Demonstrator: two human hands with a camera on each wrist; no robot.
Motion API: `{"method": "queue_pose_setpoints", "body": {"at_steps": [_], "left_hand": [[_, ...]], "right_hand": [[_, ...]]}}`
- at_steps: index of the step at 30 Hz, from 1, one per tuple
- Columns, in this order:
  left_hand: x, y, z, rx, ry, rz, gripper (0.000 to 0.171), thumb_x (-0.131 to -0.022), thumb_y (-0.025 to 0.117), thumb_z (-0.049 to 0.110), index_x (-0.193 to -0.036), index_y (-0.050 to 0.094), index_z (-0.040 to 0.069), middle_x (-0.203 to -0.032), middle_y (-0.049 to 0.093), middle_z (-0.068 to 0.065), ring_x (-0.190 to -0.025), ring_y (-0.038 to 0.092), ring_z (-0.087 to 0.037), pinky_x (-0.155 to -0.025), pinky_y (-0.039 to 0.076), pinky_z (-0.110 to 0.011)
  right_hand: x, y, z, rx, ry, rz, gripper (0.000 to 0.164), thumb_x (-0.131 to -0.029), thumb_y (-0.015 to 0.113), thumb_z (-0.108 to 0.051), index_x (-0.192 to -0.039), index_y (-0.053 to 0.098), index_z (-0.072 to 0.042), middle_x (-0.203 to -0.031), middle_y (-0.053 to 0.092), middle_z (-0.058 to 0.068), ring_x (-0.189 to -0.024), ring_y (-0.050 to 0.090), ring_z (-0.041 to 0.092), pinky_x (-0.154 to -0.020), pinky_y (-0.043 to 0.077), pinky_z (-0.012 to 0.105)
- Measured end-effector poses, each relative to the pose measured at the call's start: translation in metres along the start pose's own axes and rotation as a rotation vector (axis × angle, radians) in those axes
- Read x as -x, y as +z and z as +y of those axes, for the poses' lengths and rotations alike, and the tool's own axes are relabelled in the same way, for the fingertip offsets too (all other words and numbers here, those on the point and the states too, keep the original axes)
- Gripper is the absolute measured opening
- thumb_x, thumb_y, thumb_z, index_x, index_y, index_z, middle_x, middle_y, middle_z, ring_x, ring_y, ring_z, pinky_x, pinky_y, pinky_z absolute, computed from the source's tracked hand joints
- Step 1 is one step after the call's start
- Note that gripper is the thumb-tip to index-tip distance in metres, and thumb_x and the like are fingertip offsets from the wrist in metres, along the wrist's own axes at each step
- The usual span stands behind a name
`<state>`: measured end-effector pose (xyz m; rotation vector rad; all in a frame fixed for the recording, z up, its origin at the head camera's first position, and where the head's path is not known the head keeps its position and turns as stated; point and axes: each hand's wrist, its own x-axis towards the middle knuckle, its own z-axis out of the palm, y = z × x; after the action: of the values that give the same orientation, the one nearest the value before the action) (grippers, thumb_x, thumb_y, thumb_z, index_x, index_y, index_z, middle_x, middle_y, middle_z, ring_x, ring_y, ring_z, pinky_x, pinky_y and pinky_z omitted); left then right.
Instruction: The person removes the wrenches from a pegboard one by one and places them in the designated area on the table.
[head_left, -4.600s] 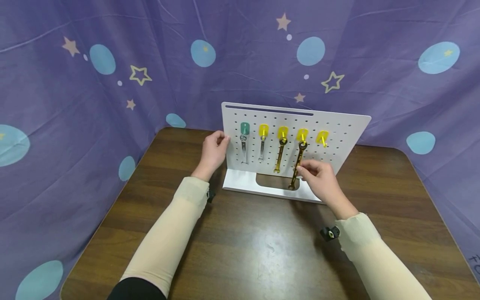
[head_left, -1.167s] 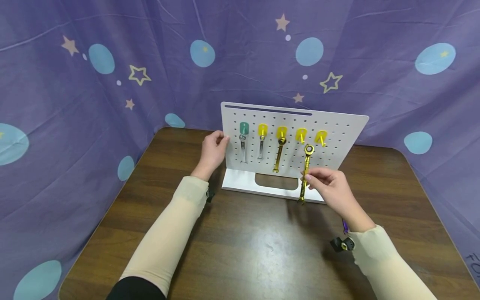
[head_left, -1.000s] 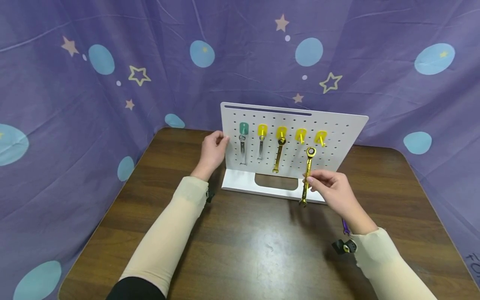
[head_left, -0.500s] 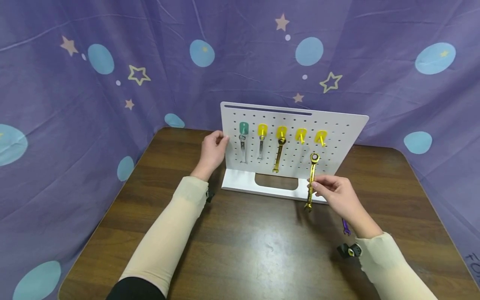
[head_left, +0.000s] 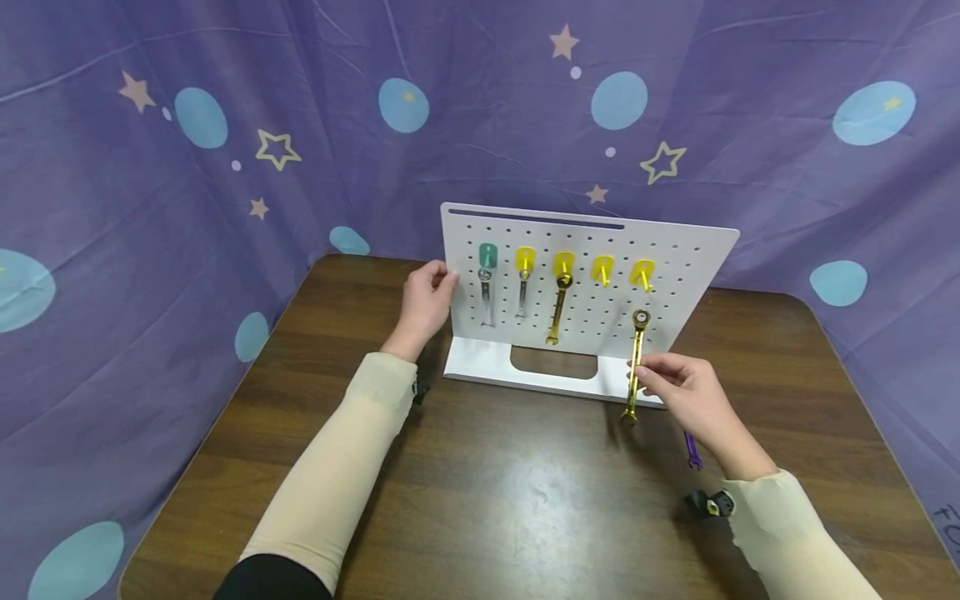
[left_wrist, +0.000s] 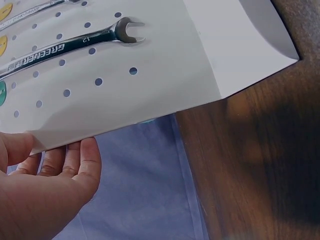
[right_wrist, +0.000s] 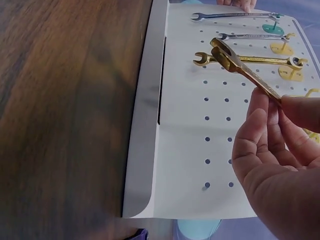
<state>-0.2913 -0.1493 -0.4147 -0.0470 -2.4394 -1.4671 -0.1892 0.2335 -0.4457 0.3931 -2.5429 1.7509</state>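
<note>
One upright, shiny gold metal combination wrench in the right hand.
Thumb and fingers of that hand are clamped on its shaft, ring end above them, open end below, just before a white perforated pegboard. The left hand pinches the board's left edge. Left of the right fingers, another gold wrench and two silver metal wrenches hang on hooks; nearer than those fingers, a partly hidden purple wrench lies on the brown wooden bench.
</note>
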Motion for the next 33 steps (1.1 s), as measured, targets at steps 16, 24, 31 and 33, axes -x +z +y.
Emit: {"method": "queue_pose_setpoints", "body": {"at_steps": [16,24,31,33], "left_hand": [[0.000,-0.001,0.002,-0.001,0.000,-0.005,0.018,-0.105,0.058,0.011,-0.105,0.066,-0.005,-0.106,0.069,-0.020,-0.096,0.063,-0.027,-0.081,0.052,-0.041],[0.001,0.000,0.002,0.000,-0.006,-0.012,0.019,-0.105,0.058,0.012,-0.107,0.067,-0.005,-0.108,0.069,-0.020,-0.098,0.064,-0.027,-0.082,0.053,-0.041],[0.001,-0.001,0.002,-0.007,0.001,-0.008,0.018,-0.105,0.058,0.011,-0.106,0.066,-0.005,-0.106,0.069,-0.020,-0.095,0.063,-0.027,-0.079,0.052,-0.040],[0.001,-0.001,0.003,-0.005,0.006,-0.004,0.018,-0.105,0.058,0.011,-0.105,0.066,-0.006,-0.105,0.069,-0.020,-0.094,0.062,-0.027,-0.079,0.051,-0.040]], "right_hand": [[0.007,-0.011,0.010,0.071,0.022,0.019,0.022,-0.100,0.067,-0.009,-0.110,0.071,0.010,-0.096,0.073,0.020,-0.079,0.070,0.016,-0.068,0.056,0.027],[0.013,-0.019,0.013,0.115,0.065,0.017,0.023,-0.100,0.067,-0.011,-0.112,0.071,0.008,-0.095,0.073,0.016,-0.079,0.069,0.017,-0.067,0.055,0.026],[0.017,-0.024,0.021,0.081,0.098,0.012,0.026,-0.100,0.067,-0.011,-0.113,0.069,0.011,-0.100,0.072,0.021,-0.080,0.071,0.016,-0.071,0.058,0.030],[0.018,-0.026,0.021,0.077,0.115,0.011,0.028,-0.101,0.066,-0.011,-0.114,0.068,0.013,-0.101,0.072,0.022,-0.080,0.071,0.015,-0.072,0.058,0.030]]}}
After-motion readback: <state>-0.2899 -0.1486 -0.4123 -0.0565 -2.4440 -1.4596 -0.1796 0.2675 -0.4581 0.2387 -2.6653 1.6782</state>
